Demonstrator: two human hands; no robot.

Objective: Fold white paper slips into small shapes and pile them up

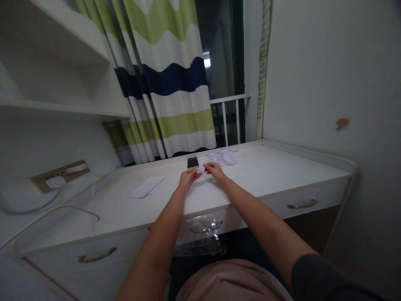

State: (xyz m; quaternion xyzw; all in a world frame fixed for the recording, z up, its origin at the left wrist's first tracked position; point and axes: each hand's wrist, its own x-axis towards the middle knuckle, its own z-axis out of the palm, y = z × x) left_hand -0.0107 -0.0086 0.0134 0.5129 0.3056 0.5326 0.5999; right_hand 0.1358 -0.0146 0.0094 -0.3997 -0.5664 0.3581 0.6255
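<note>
A small piece of white paper is held up between my two hands, just above the desk top. My left hand has its fingers closed on the paper's left side. At the other side, my right hand pinches the paper between thumb and fingers. Right behind my hands lies a dark phone. Farther back and to the right is a heap of small white paper pieces. Flat white sheets of paper lie to the left of my hands.
The white desk has drawers with metal handles. Clear plastic hangs at the front edge. A white cable runs over the left side from a wall socket. A striped curtain hangs behind.
</note>
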